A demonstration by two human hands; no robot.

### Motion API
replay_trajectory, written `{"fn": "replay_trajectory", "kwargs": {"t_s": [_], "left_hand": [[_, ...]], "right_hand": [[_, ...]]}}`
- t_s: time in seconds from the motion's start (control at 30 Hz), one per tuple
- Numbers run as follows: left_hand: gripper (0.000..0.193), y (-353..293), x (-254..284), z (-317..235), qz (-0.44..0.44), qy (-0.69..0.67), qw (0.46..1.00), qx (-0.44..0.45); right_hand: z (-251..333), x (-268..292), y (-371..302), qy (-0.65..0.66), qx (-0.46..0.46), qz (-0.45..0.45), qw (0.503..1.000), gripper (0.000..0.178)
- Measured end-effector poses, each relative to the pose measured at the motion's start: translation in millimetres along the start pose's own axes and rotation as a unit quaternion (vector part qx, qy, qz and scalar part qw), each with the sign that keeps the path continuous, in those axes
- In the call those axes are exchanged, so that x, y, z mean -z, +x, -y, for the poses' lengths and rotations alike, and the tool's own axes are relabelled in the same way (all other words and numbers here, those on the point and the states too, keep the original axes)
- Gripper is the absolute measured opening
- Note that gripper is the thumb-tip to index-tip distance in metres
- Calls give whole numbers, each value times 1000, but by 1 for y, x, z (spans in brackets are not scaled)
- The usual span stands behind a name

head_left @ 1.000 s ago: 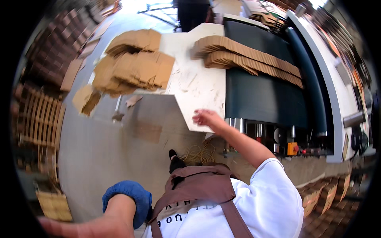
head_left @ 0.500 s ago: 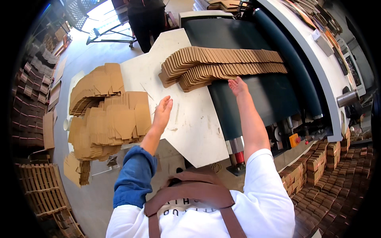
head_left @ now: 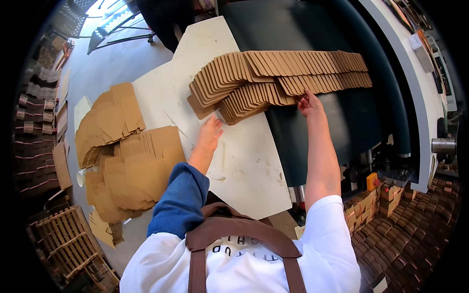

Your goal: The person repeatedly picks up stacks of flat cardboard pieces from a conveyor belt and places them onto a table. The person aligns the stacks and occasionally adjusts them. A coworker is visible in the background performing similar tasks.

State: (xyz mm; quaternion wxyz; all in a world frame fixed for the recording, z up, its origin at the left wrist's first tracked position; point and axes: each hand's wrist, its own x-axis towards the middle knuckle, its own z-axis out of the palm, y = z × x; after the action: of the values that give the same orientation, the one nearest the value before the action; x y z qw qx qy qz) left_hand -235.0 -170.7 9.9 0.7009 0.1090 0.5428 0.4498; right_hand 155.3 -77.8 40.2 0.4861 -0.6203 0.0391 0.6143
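Note:
A long double row of overlapping brown folded cardboard blanks (head_left: 293, 68) lies across the white board (head_left: 249, 161) and the dark green conveyor belt (head_left: 337, 117). Its left end fans out in a curve over the board. My left hand (head_left: 210, 133) is beside that end, close to the lowest blanks, with its fingers apart and nothing in them. At the near edge of the row, over the belt, my right hand (head_left: 310, 104) has its fingers curled against the blanks. Its fingertips are partly hidden there. Near this hand the row shows a step.
Fanned stacks of flat cardboard (head_left: 141, 166) sit left of the board. Beyond the belt are a dark roller (head_left: 378, 63) and a pale machine frame (head_left: 420, 112). Wooden pallets (head_left: 66, 239) stand at lower left, bundled cardboard (head_left: 405, 229) at lower right. A person in dark trousers (head_left: 163, 19) stands ahead.
My right hand has reached the row's near edge and its fingers have curled. My left hand has moved right, toward the fanned end. Steps have appeared in the row, and the view has shifted.

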Motion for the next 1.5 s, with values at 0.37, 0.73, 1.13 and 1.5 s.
{"fn": "replay_trajectory", "kwargs": {"t_s": [0.37, 0.73, 1.13, 1.5], "left_hand": [[67, 9, -34, -15, -85, 12, 995, 52], [48, 30, -44, -30, 80, -97, 992, -8], [89, 39, -195, -97, 247, 408, 865, -156], [122, 32, -151, -111, 265, 544, 674, -424]], "right_hand": [[1, -13, -8, 156, 156, 61, 973, 20], [125, 51, 117, 239, 224, 24, 944, 22], [71, -13, 1, -377, 506, 195, 751, 36], [-3, -30, -54, -325, 425, 252, 806, 42]]}}
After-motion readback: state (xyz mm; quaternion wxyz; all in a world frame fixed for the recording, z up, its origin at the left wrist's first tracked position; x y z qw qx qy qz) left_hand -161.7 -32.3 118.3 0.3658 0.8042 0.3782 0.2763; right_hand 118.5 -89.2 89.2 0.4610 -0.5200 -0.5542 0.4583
